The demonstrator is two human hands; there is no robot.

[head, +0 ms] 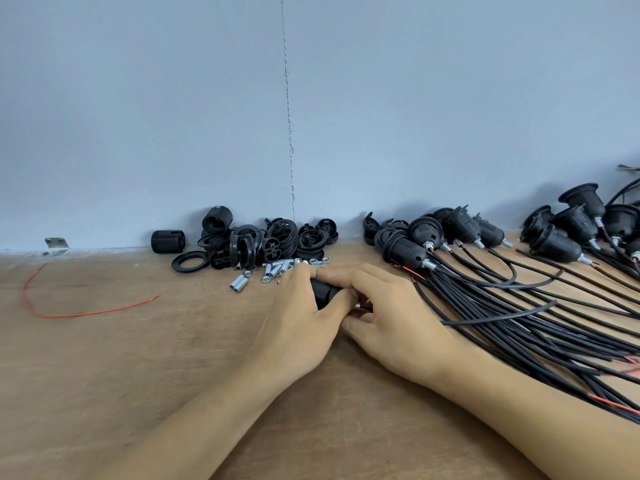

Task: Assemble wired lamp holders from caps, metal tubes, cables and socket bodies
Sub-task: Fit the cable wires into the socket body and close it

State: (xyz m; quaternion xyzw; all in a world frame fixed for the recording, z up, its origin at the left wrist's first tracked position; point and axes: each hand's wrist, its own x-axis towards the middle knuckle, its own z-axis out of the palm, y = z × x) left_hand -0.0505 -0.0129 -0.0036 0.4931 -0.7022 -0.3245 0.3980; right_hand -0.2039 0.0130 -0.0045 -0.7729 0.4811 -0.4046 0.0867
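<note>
Head view: a black ribbed plastic socket body (323, 293), mostly hidden, is held over the brown wooden table (104, 358) by the curled fingers of the left hand (294, 320) and the right hand (398, 323).

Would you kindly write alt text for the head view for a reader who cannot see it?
A left hand and a right hand together grip a black lamp holder on a brown tabletop. Loose black plastic parts and small metal tubes lie behind them by a grey wall; finished wired holders fan out at right.
</note>
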